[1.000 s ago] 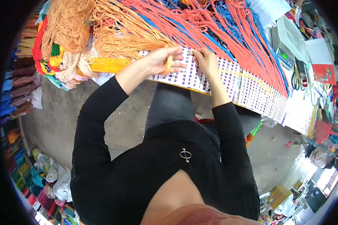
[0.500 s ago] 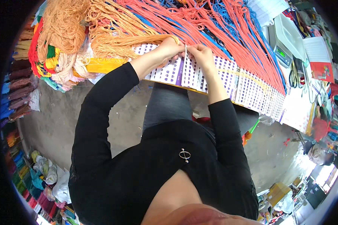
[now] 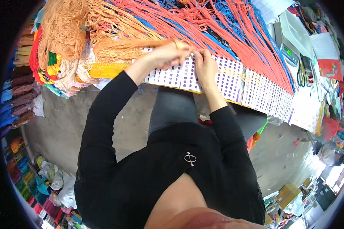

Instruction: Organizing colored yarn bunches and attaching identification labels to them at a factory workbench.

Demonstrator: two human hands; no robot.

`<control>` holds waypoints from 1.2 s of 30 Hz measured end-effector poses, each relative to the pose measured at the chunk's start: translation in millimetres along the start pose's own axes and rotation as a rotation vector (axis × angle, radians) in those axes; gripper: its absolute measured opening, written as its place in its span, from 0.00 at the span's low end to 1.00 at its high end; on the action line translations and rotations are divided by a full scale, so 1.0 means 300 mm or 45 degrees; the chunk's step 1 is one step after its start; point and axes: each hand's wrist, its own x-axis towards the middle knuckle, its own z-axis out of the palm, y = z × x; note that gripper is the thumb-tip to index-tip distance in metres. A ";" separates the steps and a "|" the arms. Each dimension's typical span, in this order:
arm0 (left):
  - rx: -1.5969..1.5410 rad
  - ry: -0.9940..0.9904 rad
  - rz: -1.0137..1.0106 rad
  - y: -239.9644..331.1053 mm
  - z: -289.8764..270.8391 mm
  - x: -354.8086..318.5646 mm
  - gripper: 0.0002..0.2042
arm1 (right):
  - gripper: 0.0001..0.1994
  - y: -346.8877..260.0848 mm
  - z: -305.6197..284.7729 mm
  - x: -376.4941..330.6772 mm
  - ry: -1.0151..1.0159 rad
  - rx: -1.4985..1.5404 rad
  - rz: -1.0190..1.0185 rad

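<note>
A bundle of light-orange thread (image 3: 132, 43) runs from the left into my left hand (image 3: 167, 55), which is closed around it and partly smeared by motion. My right hand (image 3: 206, 69) is closed in a pinch, its fingertips almost meeting those of the left. What the right fingers hold, if anything, is hidden. Both hands are over a row of white cards (image 3: 228, 78) marked with columns of dark purple dots, lying along the table's near edge. Long coral-red threads (image 3: 233, 34) spread out just beyond the hands.
Heaped light-orange skeins (image 3: 63, 30) and a yellow strip (image 3: 109, 71) are at the left. Blue threads (image 3: 256, 21) lie among the coral ones. On the right are a weighing scale (image 3: 290, 55), scissors (image 3: 302, 76) and a red-and-white sheet (image 3: 330, 68).
The narrow white strip upright between my fingertips is no longer visible. My left hand has shifted slightly rightward and down, still with the thread; my right hand has turned more upright.
</note>
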 end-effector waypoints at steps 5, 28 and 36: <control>0.640 0.325 0.644 -0.036 -0.119 0.026 0.10 | 0.12 -0.062 -0.005 -0.010 -0.146 -0.299 -0.198; 1.243 0.763 0.928 -0.120 -0.199 0.056 0.06 | 0.15 -0.074 -0.001 -0.007 -0.137 -0.335 -0.252; 1.296 0.994 0.684 -0.082 -0.181 -0.014 0.11 | 0.15 -0.067 0.012 -0.011 -0.090 -0.355 -0.298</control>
